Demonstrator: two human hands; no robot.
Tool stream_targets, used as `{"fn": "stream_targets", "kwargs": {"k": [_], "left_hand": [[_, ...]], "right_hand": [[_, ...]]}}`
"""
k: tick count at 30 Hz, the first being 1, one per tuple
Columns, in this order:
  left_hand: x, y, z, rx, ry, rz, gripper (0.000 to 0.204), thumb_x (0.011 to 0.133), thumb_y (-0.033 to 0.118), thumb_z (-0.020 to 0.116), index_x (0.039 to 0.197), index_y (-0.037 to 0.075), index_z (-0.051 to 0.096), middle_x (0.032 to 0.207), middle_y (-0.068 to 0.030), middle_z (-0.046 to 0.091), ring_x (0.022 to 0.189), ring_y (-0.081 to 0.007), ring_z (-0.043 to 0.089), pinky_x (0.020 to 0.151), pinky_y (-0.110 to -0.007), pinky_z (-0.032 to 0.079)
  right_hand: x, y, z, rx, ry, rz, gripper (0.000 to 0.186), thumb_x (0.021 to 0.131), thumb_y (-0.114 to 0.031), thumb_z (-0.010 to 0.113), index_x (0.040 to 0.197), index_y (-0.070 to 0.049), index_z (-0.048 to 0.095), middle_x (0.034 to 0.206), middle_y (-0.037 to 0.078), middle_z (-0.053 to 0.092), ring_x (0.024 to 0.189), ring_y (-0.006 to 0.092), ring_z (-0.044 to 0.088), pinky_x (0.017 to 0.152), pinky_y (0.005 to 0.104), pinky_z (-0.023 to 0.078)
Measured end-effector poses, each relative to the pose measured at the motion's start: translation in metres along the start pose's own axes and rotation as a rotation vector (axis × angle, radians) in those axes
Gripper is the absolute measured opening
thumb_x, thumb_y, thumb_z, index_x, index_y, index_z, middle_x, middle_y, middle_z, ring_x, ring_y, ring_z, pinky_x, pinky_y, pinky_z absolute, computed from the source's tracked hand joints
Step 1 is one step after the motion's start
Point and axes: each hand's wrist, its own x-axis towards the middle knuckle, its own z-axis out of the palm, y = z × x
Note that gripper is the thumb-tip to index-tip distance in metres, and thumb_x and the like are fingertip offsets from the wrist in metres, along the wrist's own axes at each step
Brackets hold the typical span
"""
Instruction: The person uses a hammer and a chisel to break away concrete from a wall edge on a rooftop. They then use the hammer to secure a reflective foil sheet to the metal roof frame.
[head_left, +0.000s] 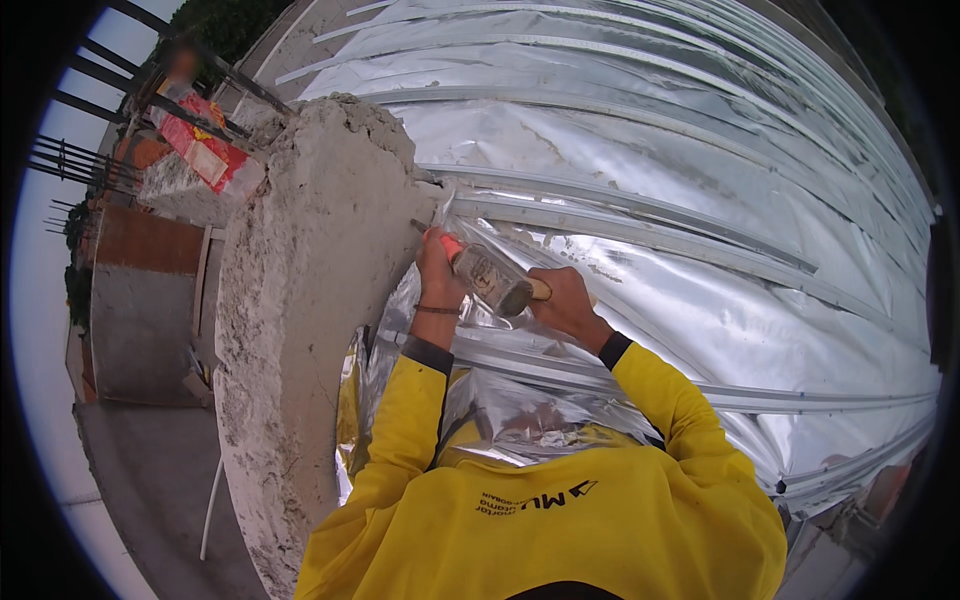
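Note:
My left hand (437, 272) is closed round a chisel with an orange grip (453, 247). The chisel's dark tip points at the edge of a rough concrete wall (300, 260). My right hand (568, 305) grips the short wooden handle of a hammer. Its worn, grey block-shaped head (492, 281) is right by the chisel's orange end; whether the two touch I cannot tell. Beneath both hands lies crinkled silver foil sheeting (640, 320), which meets the wall beside the chisel tip.
Parallel metal battens (640, 235) run across the foil. On the wall's far left end lies a red and white sack (208, 150), near dark steel bars (105, 75). Lower down on the left are a grey wall (150, 325) and a thin white pipe (211, 510).

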Motion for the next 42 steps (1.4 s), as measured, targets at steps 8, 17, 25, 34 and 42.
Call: {"fn": "stream_targets", "kwargs": {"k": [8, 17, 25, 34, 42], "left_hand": [[-0.003, 0.002, 0.004, -0.016, -0.104, 0.076, 0.021, 0.091, 0.026, 0.057, 0.081, 0.009, 0.052, 0.068, -0.0051, 0.053, 0.057, -0.0177, 0.054, 0.054, -0.033, 0.049], [-0.002, 0.005, -0.008, 0.014, -0.07, 0.04, 0.022, 0.093, 0.025, 0.057, 0.078, 0.01, 0.051, 0.069, -0.0041, 0.053, 0.059, -0.0166, 0.056, 0.057, -0.033, 0.051], [0.013, 0.001, -0.021, 0.081, -0.052, 0.023, 0.019, 0.094, 0.023, 0.057, 0.081, 0.01, 0.051, 0.069, -0.0034, 0.053, 0.059, -0.0154, 0.056, 0.056, -0.033, 0.048], [0.001, 0.01, -0.009, 0.05, -0.132, 0.015, 0.018, 0.094, 0.022, 0.055, 0.081, 0.011, 0.051, 0.069, -0.0024, 0.054, 0.059, -0.0151, 0.056, 0.055, -0.034, 0.048], [-0.01, 0.005, 0.005, 0.216, 0.027, 0.027, 0.012, 0.09, 0.022, 0.055, 0.091, 0.011, 0.052, 0.074, -0.0038, 0.053, 0.058, -0.0169, 0.053, 0.055, -0.034, 0.051]], "right_hand": [[0.001, -0.004, -0.001, 0.016, -0.086, -0.018, 0.014, 0.074, -0.02, 0.074, 0.076, -0.008, 0.068, 0.073, 0.015, 0.067, 0.068, 0.037, 0.064, 0.062, 0.0423, 0.051], [-0.013, -0.014, -0.011, 0.164, 0.041, -0.233, 0.014, 0.076, -0.02, 0.073, 0.079, -0.008, 0.068, 0.068, 0.014, 0.065, 0.065, 0.0357, 0.063, 0.061, 0.0427, 0.05], [-0.012, 0.01, 0.016, 0.078, -0.076, 0.11, 0.016, 0.076, -0.021, 0.074, 0.085, -0.009, 0.071, 0.078, 0.016, 0.068, 0.071, 0.0354, 0.066, 0.063, 0.04, 0.051], [-0.002, -0.016, 0.0, 0.167, 0.138, -0.354, 0.028, 0.086, -0.021, 0.07, 0.066, -0.007, 0.056, 0.061, 0.013, 0.053, 0.056, 0.0333, 0.052, 0.053, 0.0398, 0.04], [-0.023, 0.001, 0.01, 0.0, -0.014, 0.097, 0.014, 0.074, -0.02, 0.074, 0.085, -0.013, 0.072, 0.075, 0.013, 0.068, 0.073, 0.0362, 0.067, 0.065, 0.0433, 0.052]]}}
